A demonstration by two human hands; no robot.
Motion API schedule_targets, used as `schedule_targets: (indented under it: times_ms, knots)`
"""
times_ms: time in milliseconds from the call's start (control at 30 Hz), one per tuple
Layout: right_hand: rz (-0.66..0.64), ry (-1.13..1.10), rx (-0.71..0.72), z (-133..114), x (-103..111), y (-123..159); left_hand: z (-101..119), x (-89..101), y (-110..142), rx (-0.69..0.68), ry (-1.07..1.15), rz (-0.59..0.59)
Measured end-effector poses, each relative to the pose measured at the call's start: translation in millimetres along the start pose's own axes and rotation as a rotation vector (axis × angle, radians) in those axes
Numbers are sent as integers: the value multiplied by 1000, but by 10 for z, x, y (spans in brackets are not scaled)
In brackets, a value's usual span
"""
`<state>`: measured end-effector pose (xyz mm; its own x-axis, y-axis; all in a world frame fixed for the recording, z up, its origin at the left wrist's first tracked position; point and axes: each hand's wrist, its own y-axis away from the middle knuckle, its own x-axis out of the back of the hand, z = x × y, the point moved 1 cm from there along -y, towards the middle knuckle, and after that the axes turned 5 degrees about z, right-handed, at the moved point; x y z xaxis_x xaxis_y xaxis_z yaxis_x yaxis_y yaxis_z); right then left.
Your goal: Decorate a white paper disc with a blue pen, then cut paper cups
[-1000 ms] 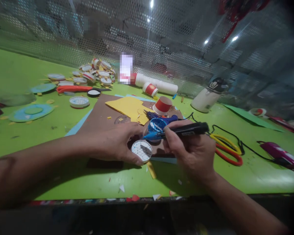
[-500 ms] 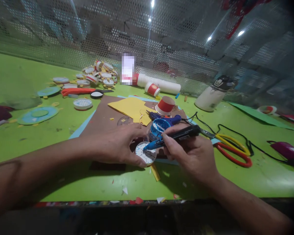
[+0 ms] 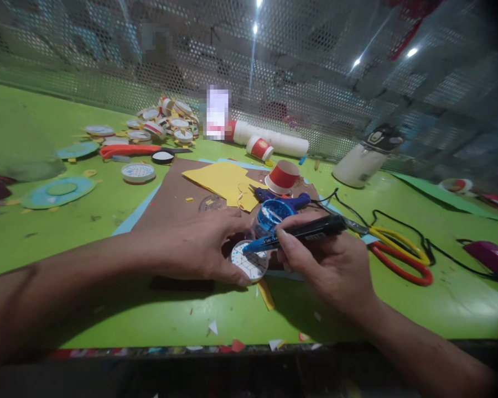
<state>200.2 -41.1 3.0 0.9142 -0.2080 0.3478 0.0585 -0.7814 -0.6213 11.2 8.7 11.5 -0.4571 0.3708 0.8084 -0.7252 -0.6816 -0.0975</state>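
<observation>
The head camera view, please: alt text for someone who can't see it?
The right hand holds a black-and-blue marker to a white patterned disc gripped by the left hand, above a cluttered green table.

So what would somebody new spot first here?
Probably the black marker with a blue tip in the right hand, touching the round white patterned disc that the left hand holds. Next, the red-and-yellow-handled scissors on the bright green table, beside that right hand.
</observation>
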Motion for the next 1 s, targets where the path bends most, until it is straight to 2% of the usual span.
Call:
schedule_targets:
  times_ms: [200,467,633,767,1000]
  knots:
    - [-22,32,18,-2,17,-7,-3,-8,-3,-29,2,6]
    - [-118,167,163,-85,49,-39,-17,-17,-18,7,6,17]
    - [-37,24,31,-12,38,-30,-10,-14,-13,38,-22,3]
    - [66,36,-15,7,38,-45,-7,-11,-16,26,-44,14]
    - [-35,20,12,-2,20,-37,-16,-22,-24,25,-49,20]
